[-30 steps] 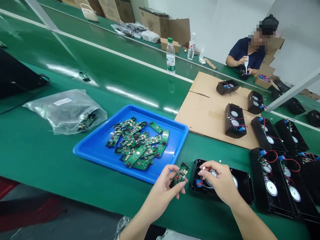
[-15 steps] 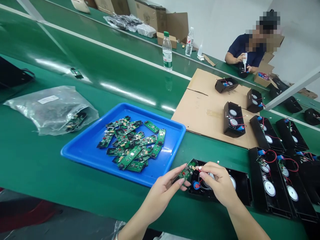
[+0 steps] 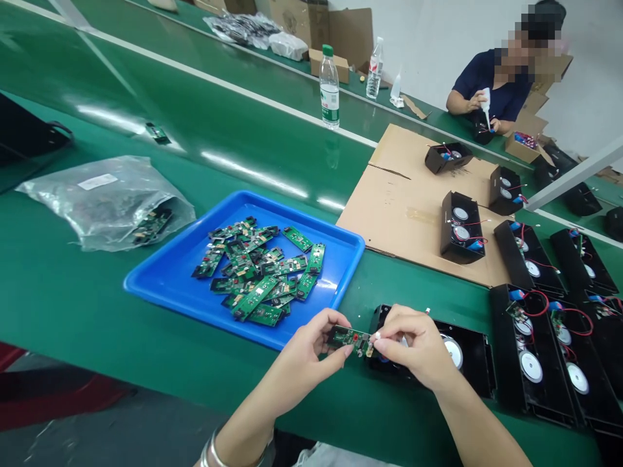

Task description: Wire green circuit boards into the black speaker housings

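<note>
My left hand [image 3: 321, 344] has its fingers and thumb clamped on a green circuit board [image 3: 353, 340], which I hold up level, over the near edge of an open black case [image 3: 470, 353]. My right hand [image 3: 413, 344] pinches a small white plug [image 3: 378, 335] between thumb and fingertips, right at the board's right end; I cannot tell whether the plug is seated in it. Beneath my right hand, the case shows a round white speaker [image 3: 451, 351]. Left of my hands sits a blue tray [image 3: 168, 269] with a loose pile of boards [image 3: 257, 272] in it, and beyond its left corner a clear plastic bag [image 3: 109, 201] lies with more boards inside. To my right, more black cases [image 3: 528, 357] stand side by side, with red wires. Past the tray, a sheet of cardboard [image 3: 389, 207] carries other cases, and across the table a person [image 3: 491, 87] holds a white bottle [image 3: 486, 107].
</note>
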Demonstrator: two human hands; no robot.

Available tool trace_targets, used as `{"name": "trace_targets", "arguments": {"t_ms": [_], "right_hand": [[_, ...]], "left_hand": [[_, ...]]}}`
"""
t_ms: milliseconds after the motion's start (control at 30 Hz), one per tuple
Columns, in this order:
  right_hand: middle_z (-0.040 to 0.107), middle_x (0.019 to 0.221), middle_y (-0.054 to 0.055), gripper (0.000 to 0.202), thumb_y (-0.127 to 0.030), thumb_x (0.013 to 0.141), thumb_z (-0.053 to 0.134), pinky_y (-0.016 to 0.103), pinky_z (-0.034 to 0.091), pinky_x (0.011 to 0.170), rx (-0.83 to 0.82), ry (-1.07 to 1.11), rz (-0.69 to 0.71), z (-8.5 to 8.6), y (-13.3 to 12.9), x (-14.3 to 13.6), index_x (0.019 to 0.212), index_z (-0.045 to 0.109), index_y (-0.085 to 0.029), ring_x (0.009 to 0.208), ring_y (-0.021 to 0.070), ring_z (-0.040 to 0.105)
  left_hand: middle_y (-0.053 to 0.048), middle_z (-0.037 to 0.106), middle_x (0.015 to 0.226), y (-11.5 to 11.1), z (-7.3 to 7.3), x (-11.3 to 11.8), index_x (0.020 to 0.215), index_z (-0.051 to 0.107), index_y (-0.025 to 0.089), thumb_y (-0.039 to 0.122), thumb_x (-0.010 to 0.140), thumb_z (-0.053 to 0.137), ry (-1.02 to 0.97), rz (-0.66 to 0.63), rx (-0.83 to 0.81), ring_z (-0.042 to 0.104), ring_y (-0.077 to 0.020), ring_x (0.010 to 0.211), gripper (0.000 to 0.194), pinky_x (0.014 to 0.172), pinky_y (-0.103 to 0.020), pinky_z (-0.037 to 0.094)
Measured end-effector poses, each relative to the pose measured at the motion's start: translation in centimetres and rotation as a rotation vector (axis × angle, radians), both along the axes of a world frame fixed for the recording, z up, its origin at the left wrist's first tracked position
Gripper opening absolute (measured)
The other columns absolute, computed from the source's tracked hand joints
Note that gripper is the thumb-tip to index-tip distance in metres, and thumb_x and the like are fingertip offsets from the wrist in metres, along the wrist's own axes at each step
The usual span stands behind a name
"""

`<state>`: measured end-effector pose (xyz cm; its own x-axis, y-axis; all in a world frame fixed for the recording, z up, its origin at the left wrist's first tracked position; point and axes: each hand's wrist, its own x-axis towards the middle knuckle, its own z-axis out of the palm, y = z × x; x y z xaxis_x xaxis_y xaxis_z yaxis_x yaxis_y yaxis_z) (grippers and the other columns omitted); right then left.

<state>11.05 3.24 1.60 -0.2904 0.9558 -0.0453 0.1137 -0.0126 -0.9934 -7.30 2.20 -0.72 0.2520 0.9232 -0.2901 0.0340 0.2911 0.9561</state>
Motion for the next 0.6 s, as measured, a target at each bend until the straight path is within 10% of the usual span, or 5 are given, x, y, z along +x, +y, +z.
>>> {"name": "trace_targets", "arguments": {"t_ms": [167, 367, 600], "right_hand": [[0.053, 0.068, 0.002, 0.024, -0.026, 0.090, 0.048, 0.027, 0.040, 0.063, 0.242, -0.365, 0.088, 0.5, -0.7, -0.6, 0.076, 0.066, -0.018, 0.067, 0.0135, 0.049], [0.049, 0.070, 0.000, 0.024, -0.020, 0.091, 0.040, 0.028, 0.036, 0.065, 0.258, -0.469, 0.095, 1.1, -1.3, -0.5, 0.070, 0.051, -0.019, 0.068, 0.0132, 0.046], [0.045, 0.066, -0.002, 0.024, -0.022, 0.084, 0.041, 0.027, 0.030, 0.064, 0.085, -0.341, 0.144, 1.5, -1.4, -0.5, 0.060, 0.040, -0.019, 0.067, 0.0126, 0.043]], "left_hand": [[0.005, 0.060, 0.067, -0.1, 0.0, 0.0, 0.091, 0.062, 0.021, 0.022, 0.069, 0.069, -0.181, -0.015, -0.064, 0.059, -0.0107, 0.057, 0.024, 0.054, -0.020, 0.051], [-0.006, 0.069, 0.112, -0.6, -0.4, 0.1, 0.094, 0.069, 0.024, 0.024, 0.072, 0.073, -0.046, 0.068, 0.380, 0.064, -0.0218, 0.104, 0.022, 0.086, -0.027, 0.053], [-0.004, 0.074, 0.104, -1.0, 0.2, 0.2, 0.111, 0.065, 0.027, 0.026, 0.081, 0.065, 0.105, -0.051, 0.670, 0.069, -0.0174, 0.094, 0.030, 0.084, -0.024, 0.055]]}}
